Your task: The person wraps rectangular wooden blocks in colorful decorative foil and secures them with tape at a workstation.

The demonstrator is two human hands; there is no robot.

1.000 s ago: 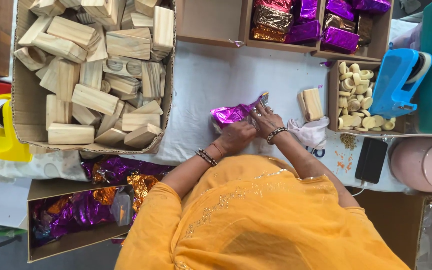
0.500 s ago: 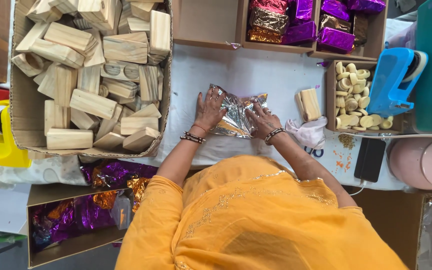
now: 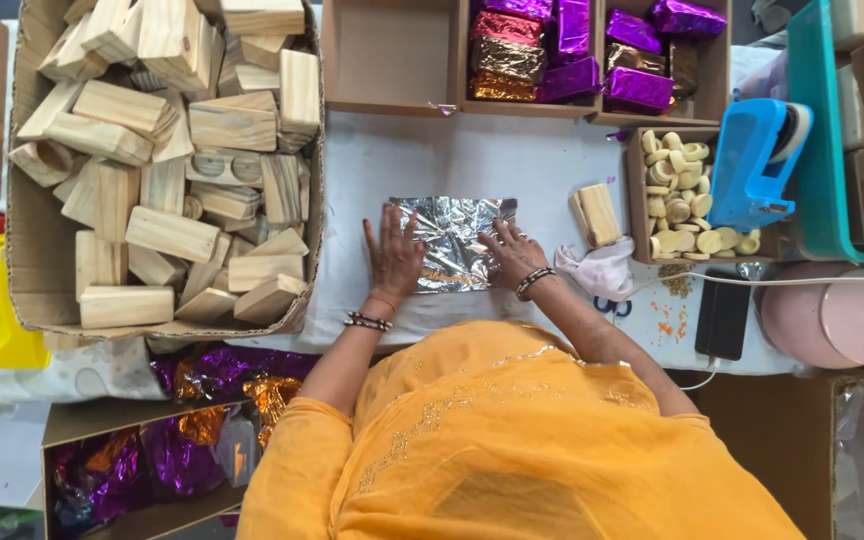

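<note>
Pressing both hands flat, fingers spread: left hand (image 3: 393, 255) and right hand (image 3: 511, 258) on the silver foil sheet (image 3: 452, 240), lying on the white surface (image 3: 402, 165).

A white-covered worktop (image 3: 512, 150) carries everything here. At its middle lies a flattened sheet of silver foil (image 3: 452, 240), with a wooden block (image 3: 595, 215) just to its right and a crumpled white cloth (image 3: 602, 270) near that. On the left sits a big cardboard box (image 3: 27, 250) heaped with wooden blocks. Along the far edge stand cardboard trays (image 3: 392, 100) holding purple, gold and red foil-wrapped parcels. On the right are a small box of pale round pieces (image 3: 642, 200), a blue tape dispenser (image 3: 762, 165), a black phone (image 3: 722, 315) and a pink round lid (image 3: 837, 320).
</note>
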